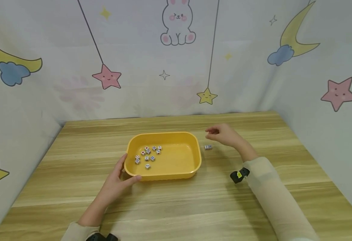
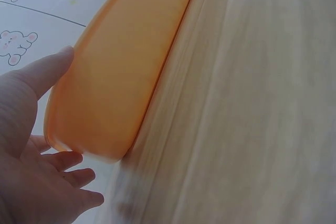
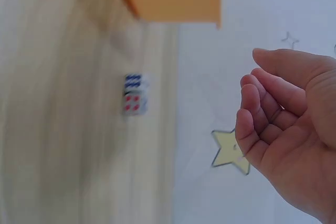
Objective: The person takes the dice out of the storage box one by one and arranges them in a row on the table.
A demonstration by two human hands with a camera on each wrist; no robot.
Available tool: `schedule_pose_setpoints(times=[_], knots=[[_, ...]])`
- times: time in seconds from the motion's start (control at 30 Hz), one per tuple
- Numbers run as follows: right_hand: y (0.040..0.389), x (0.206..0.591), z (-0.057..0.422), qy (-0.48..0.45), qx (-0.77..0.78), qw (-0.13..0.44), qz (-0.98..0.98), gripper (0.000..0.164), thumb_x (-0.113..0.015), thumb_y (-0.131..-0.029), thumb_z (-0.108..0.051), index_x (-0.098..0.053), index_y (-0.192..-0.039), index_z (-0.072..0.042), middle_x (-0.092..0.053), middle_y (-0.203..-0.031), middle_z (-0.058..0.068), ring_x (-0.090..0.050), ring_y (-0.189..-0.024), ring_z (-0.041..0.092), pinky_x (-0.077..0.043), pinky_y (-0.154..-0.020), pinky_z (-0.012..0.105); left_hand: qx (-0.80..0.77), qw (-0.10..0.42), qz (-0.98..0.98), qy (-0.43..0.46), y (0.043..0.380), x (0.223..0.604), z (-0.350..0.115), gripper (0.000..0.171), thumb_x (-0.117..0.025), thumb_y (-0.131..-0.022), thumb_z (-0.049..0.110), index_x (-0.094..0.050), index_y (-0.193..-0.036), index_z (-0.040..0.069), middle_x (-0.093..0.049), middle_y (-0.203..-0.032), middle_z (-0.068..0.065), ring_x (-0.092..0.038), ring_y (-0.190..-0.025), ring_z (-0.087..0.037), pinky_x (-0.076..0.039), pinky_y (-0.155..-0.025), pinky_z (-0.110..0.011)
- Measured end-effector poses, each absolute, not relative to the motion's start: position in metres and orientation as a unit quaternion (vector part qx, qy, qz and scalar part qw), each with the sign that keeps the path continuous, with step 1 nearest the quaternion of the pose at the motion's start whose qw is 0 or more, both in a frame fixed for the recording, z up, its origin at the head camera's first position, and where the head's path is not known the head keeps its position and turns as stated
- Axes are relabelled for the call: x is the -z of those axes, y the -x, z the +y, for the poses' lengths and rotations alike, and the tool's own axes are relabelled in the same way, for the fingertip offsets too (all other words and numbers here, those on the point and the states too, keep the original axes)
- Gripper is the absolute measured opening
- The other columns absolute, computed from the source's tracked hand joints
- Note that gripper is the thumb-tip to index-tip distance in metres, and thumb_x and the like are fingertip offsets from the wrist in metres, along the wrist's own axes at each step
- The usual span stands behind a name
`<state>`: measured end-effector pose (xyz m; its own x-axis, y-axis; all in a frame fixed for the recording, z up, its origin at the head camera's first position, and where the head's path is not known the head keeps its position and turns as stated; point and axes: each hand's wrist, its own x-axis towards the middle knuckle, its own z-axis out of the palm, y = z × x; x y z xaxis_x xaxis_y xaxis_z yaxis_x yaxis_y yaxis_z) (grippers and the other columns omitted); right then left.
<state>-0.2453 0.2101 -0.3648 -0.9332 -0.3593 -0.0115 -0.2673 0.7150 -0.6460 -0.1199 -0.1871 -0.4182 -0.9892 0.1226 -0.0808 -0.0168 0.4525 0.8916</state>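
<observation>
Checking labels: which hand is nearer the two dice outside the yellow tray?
Right. The right hand is raised near the two dice; the left hand is across the yellow tray from them.

Room to pass above two dice (image 1: pixel 208 147), yellow tray (image 1: pixel 166 176) walling off their left

Nursery-like nook; cartoon backdrop (image 1: pixel 139 50); wood-grain table (image 1: pixel 176 207)

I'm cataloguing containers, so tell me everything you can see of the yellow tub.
The yellow tub is shallow, smooth and plastic-looking, rectangular with rounded corners and an open top; the wrist views show it more orange. It stands upright on the wooden table, long sides left to right. White dice lie in its left half. The left hand holds its near left corner.
</observation>
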Motion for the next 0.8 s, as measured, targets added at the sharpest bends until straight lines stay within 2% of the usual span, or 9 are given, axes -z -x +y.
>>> schedule_pose_setpoints(times=[0.17,0.33,0.8], knots=[[0.246,0.346,0.194,0.189,0.347,0.059,0.917,0.037,-0.064,-0.092,-0.021,-0.063,-0.121,0.003,-0.067,-0.102,0.013,-0.060,-0.091,0.024,-0.052,-0.079,0.035,-0.520,0.065,0.851,-0.031,0.120,0.419,-0.187,0.104,-0.077,-0.082,0.037,-0.009,-0.155,0.008,-0.021,-0.158,-0.017,-0.016,-0.145,-0.038,-0.014,-0.115,-0.057],[0.246,0.334,0.179,0.201,0.347,0.060,0.914,0.036,-0.064,-0.093,-0.019,-0.063,-0.122,0.003,-0.067,-0.104,0.013,-0.061,-0.093,0.025,-0.052,-0.082,0.037,-0.520,0.066,0.851,-0.031,0.121,0.419,-0.187,0.103,-0.077,-0.082,0.036,-0.010,-0.155,0.009,-0.021,-0.158,-0.016,-0.016,-0.145,-0.038,-0.014,-0.115,-0.057],[0.242,0.351,0.125,0.262,0.349,0.107,0.893,0.035,-0.067,-0.091,-0.018,-0.065,-0.120,0.002,-0.069,-0.101,0.008,-0.062,-0.090,0.018,-0.053,-0.078,0.029,-0.522,0.071,0.850,-0.023,0.121,0.420,-0.186,0.102,-0.076,-0.083,0.035,-0.009,-0.155,0.010,-0.021,-0.158,-0.016,-0.016,-0.146,-0.036,-0.014,-0.116,-0.056]])
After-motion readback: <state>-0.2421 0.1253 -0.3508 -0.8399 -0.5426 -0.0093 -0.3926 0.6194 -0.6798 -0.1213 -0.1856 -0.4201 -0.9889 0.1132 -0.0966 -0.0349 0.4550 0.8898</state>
